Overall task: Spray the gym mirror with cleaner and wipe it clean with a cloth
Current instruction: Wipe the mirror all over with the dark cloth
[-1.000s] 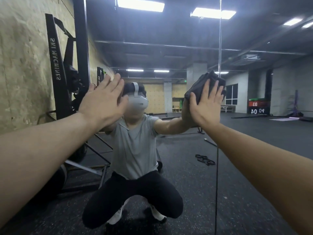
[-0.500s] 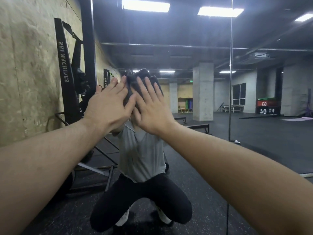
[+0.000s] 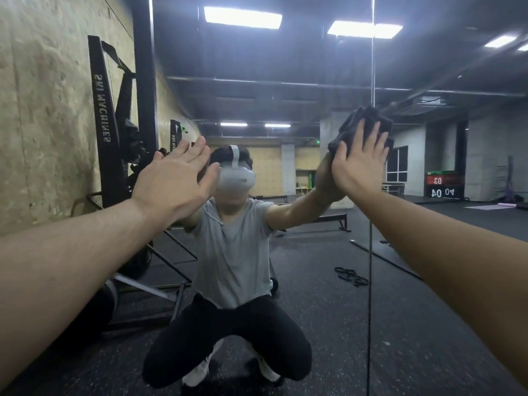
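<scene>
This looks like the wiping step: the right hand [image 3: 357, 164] presses a dark cloth [image 3: 363, 125] flat on the mirror [image 3: 314, 95] with straight fingers, the left hand [image 3: 174, 178] rests flat beside it holding nothing, and next the cloth should slide across.

Two hands flat on a big gym mirror

The right hand [image 3: 360, 164] presses a dark cloth [image 3: 358, 125] on the mirror [image 3: 328, 281] with straight fingers. The left hand [image 3: 174, 181] is flat and open, and it seems to touch the glass too. In the mirror a person squats in a grey shirt. A black machine [image 3: 104, 121] stands by the wall on the left.
</scene>
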`<state>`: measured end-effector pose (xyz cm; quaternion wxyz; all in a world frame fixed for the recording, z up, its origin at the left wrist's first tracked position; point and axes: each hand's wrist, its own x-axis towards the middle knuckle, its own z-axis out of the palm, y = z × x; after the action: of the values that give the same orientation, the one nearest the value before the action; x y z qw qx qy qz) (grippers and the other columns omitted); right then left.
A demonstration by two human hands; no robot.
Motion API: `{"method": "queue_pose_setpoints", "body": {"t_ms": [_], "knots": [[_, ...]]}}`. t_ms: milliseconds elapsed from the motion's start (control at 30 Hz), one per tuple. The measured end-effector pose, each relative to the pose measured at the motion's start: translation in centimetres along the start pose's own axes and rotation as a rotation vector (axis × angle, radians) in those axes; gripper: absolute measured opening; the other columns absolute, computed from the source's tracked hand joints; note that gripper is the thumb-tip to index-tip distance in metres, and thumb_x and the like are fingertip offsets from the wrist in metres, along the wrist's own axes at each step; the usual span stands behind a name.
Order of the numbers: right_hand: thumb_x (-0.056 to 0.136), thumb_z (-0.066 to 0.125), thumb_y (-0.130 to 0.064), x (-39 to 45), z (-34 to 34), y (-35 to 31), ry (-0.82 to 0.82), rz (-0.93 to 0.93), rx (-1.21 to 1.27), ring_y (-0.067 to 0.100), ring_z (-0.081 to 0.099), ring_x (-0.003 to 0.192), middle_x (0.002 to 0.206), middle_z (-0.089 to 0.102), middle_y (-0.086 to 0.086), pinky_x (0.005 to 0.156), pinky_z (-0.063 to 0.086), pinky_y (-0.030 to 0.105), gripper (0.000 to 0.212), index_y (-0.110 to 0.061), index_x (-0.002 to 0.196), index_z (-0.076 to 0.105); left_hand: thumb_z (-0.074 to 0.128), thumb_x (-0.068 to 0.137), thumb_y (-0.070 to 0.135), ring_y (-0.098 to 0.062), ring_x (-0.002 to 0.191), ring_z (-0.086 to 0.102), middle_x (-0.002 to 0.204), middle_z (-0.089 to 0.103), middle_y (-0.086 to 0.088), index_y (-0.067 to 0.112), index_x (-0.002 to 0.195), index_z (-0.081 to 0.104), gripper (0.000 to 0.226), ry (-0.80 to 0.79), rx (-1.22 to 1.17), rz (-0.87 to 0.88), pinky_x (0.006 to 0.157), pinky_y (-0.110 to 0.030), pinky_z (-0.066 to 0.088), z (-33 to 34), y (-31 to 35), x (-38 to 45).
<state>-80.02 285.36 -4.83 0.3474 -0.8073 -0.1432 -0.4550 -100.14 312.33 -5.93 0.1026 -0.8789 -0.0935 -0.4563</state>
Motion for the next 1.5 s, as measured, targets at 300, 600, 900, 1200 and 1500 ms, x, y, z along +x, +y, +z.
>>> {"method": "queue_pose_setpoints", "body": {"t_ms": [300,600,900,1200,1500], "knots": [[0.103,0.018,-0.043,-5.1,4.9,-16.3,-0.031,-0.567,-0.093,0.035,-0.013,0.157,0.171,-0.008,0.015,0.125,-0.012,0.049,0.068,-0.015,0.164,0.005,0.016,0.097,0.059,-0.011,0.150,0.031,0.163,0.034,0.010,0.025,0.153,0.044,0.071,0.042,-0.077,0.061,0.120,-0.045,0.035,-1.7,-1.8,0.1],[0.105,0.031,-0.040,-4.3,5.6,-19.2,-0.075,-0.988,-0.187,0.031,0.007,0.158,0.170,0.016,0.011,0.128,0.005,0.049,0.060,-0.019,0.160,0.030,0.024,0.098,0.043,-0.023,0.151,0.029,0.165,0.030,-0.010,0.008,0.158,0.032,0.069,0.106,-0.070,0.085,0.125,-0.041,0.023,-5.6,-4.5,4.5],[0.106,0.026,-0.042,5.8,-0.5,-4.9,0.027,-0.476,-0.178,0.034,0.002,0.158,0.171,0.007,0.016,0.128,0.004,0.051,0.063,-0.018,0.164,0.016,0.017,0.100,0.049,-0.021,0.157,0.005,0.171,0.010,-0.005,0.016,0.162,0.018,0.070,0.058,0.146,0.114,0.127,-0.046,0.002,-8.4,-1.7,12.4],[0.101,0.026,-0.039,8.9,-1.3,-7.4,0.111,0.080,0.025,0.044,0.004,0.156,0.168,0.008,0.026,0.126,0.005,0.058,0.070,-0.008,0.163,0.014,0.011,0.102,0.050,-0.018,0.158,0.004,0.171,0.006,-0.002,0.017,0.163,0.013,0.069,0.005,0.195,0.195,0.128,-0.047,0.005,-10.6,-3.8,16.7],[0.103,0.034,-0.041,5.7,1.4,-23.2,-0.030,-0.672,-0.094,0.039,0.001,0.157,0.169,0.005,0.019,0.127,0.000,0.055,0.068,-0.014,0.162,0.016,0.021,0.101,0.040,-0.020,0.157,0.011,0.169,0.015,-0.005,0.010,0.161,0.023,0.067,0.078,0.181,0.247,0.127,-0.050,0.008,-12.8,-6.5,17.4]]}}
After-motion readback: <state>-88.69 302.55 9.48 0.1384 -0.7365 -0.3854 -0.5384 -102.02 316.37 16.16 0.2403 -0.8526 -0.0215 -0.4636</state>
